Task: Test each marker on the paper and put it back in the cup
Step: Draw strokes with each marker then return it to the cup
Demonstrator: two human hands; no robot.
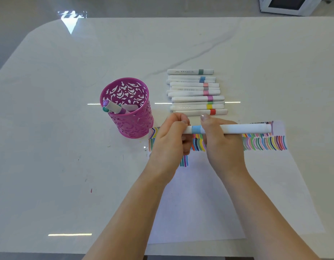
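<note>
One marker (237, 128) in both my hands, held level, running left-right over the far edge of the paper (218, 203). White barrel, light blue band. Left hand (170, 141) is curled round the left end. Right hand (220, 143) is wrapped round the barrel just right of the band, thumb on top. The band shows in the gap between the two hands. The long free end sticks out right, toward the paper's far right corner. Can't tell if the cap is seated, since the left fingers cover that end.

Paper lies right of centre on the tabletop (68, 166), reaching its near edge. Rows of short coloured strokes (265, 143) run along the paper's far edge, partly hidden by hands and marker. A few more show just below the left hand.

Just beyond the hands, toward the tabletop's far edge, is a row of loose markers (196, 93), flat, parallel, side by side, white with coloured bands. The nearest has a red band and sits close to both thumbs, apart as far as I can see.

Pink cut-out cup (132, 126) stands upright left of the paper's far left corner, just beside the left hand. Inside are at least two stored markers (115, 108) leaning toward the left wall, one with a purple end, one teal.

White appliance (286, 6) sits beyond the tabletop's far right corner, cut off by the frame.
</note>
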